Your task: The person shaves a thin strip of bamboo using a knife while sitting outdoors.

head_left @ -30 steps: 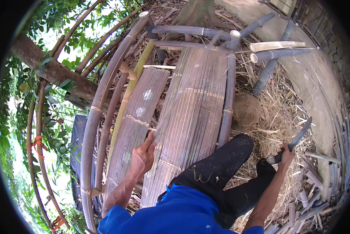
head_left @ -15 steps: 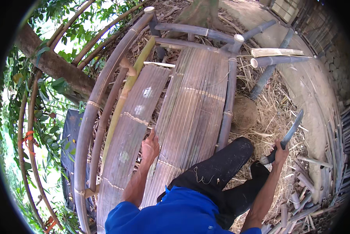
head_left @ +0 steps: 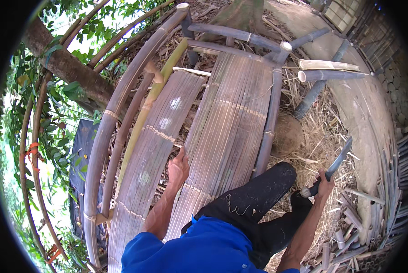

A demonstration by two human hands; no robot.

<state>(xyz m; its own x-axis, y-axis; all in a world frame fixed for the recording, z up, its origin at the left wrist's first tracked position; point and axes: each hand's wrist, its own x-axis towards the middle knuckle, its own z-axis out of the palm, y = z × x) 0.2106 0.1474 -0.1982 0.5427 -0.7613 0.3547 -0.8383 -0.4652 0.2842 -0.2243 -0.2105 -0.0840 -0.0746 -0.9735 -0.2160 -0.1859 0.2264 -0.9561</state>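
Observation:
My left hand (head_left: 178, 167) rests on the edge between two panels of split bamboo slats, the left panel (head_left: 154, 145) and the right panel (head_left: 231, 123), fingers gripping the right panel's edge. My right hand (head_left: 323, 185) is out to the right, closed round the handle of a long curved knife (head_left: 336, 161) whose blade points up and away. Both panels lie on a frame of round bamboo poles (head_left: 117, 104). My black-trousered leg (head_left: 254, 195) reaches across the right panel's lower end.
Dry straw (head_left: 317, 132) and a round stone (head_left: 286, 134) lie right of the frame. Cut bamboo tubes (head_left: 331, 70) lie at the upper right, short offcuts (head_left: 349, 245) at the lower right. A tree trunk (head_left: 67, 68), leafy branches and a dark sheet (head_left: 83, 150) are on the left.
My left hand has slid a little down along the panel's edge. My right hand has raised the knife slightly, its blade tilted more upright.

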